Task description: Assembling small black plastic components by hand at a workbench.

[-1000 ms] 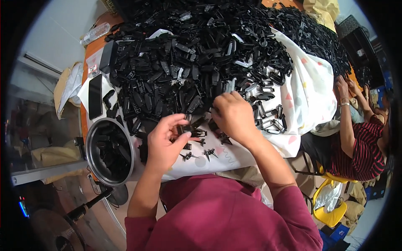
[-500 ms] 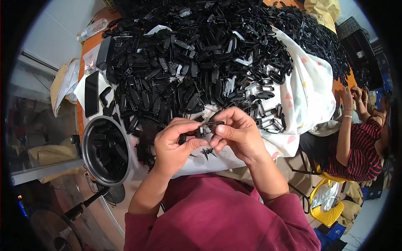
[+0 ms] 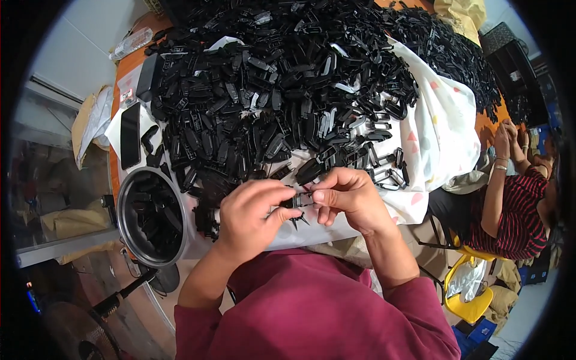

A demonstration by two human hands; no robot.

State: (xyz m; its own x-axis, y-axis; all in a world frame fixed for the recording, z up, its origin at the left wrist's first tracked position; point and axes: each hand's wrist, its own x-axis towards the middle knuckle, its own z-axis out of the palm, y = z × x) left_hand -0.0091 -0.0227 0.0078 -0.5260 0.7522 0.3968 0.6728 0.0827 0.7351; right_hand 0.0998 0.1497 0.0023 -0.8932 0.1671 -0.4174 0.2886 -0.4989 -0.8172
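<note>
Near the front edge of the table, a small black plastic piece (image 3: 302,198) is held between my two hands. My left hand (image 3: 252,214) grips its left end, with the thumb below and the fingers curled over it. My right hand (image 3: 351,201) pinches the right end between thumb and index finger. The fingers cover much of the piece, so its full shape is hidden. Just below the fingertips, a dark pronged object (image 3: 298,221) points its thin tips toward me. Beyond my hands spreads a large heap of similar black plastic parts (image 3: 240,108).
To the left stands a round metal bowl (image 3: 122,207) holding black parts. Behind it lie a phone (image 3: 130,137) and a clear plastic bottle (image 3: 133,43). A white patterned cloth (image 3: 444,126) drapes over the right side. Another person in a striped shirt (image 3: 519,207) sits farther right.
My right hand has shifted slightly right and down, and its fingers have changed position on the piece. The fingers of my left hand now curl further over it. The other person's hands have moved.
</note>
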